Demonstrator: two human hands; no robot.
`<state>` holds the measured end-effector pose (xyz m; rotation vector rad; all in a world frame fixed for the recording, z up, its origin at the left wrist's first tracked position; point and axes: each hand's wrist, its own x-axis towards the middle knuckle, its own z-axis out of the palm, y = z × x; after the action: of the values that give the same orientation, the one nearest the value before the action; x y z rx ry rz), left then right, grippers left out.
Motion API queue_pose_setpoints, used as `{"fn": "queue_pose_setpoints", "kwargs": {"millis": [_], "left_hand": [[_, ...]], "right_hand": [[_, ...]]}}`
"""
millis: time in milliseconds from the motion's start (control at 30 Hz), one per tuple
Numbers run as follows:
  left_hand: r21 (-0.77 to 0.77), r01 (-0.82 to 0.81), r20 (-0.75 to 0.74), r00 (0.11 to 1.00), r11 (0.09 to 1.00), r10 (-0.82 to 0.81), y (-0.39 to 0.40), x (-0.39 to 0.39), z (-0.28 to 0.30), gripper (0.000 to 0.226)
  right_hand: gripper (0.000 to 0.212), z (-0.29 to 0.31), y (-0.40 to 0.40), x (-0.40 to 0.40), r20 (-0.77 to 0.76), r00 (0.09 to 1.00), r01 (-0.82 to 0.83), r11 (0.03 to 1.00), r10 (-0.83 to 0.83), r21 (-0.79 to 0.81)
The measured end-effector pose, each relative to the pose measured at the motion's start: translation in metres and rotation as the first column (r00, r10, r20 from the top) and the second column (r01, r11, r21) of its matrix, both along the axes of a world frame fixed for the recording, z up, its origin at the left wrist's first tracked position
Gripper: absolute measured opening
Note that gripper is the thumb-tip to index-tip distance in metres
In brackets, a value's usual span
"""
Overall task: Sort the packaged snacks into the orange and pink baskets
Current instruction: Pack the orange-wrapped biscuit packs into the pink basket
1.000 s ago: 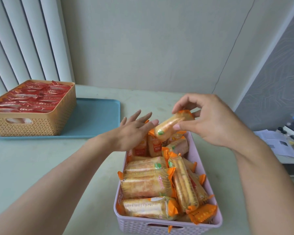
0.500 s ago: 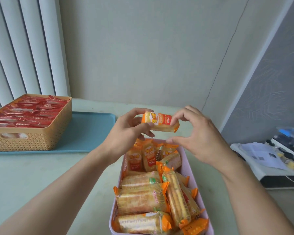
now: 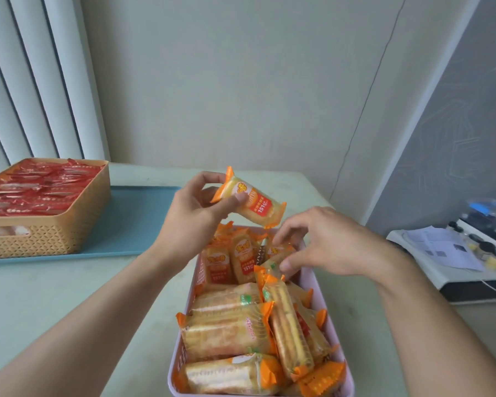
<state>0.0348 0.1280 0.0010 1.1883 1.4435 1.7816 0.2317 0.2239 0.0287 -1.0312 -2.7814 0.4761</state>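
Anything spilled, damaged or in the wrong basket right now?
Nothing spilled or torn. The pink plastic basket holds only orange-wrapped snack packs, lying at mixed angles. The woven orange basket holds only red packs. The left hand holds one orange-wrapped pack above the pink basket.

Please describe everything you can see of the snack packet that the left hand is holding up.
The snack packet is a small clear plastic wrapper with orange crimped ends, a pale yellow snack inside and a red-orange label printed "151". It is tilted, its right end lower, in the air above the far end of the pink basket. Only the left hand pinches it, at its left end.
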Motion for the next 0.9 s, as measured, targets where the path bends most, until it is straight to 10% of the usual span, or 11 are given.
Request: {"fn": "queue_pose_setpoints", "kwargs": {"millis": [167,400,567,700,900], "left_hand": [[-0.153,0.013,-0.311,0.948,0.988,-0.061,0.004,0.001,-0.017,0.015],[-0.206,-0.061,-0.518,0.854,0.977,-0.056,0.005,0.0,-0.025,0.015],[-0.018,-0.093,-0.373,0.925,0.995,0.08,0.002,0.008,-0.015,0.018],[0.007,0.1,-0.068,0.993,0.995,-0.1,-0.004,0.017,-0.004,0.025],[-0.021,0.231,0.156,0.962,0.973,-0.225,-0.004,0.025,-0.005,0.036]], "right_hand": [[0.057,-0.023,-0.003,-0.012,0.249,0.96,-0.145,0.988,0.127,0.054],[0.045,-0.008,0.013,0.006,-0.171,0.985,-0.029,0.999,0.033,0.026],[0.045,-0.005,0.004,0.005,-0.646,0.748,-0.14,0.987,0.154,0.074],[0.043,-0.012,-0.005,0.001,-0.707,0.619,-0.141,0.934,0.342,0.329],[0.042,-0.03,-0.005,0.005,-0.721,0.637,-0.17,0.962,0.273,0.214]]}}
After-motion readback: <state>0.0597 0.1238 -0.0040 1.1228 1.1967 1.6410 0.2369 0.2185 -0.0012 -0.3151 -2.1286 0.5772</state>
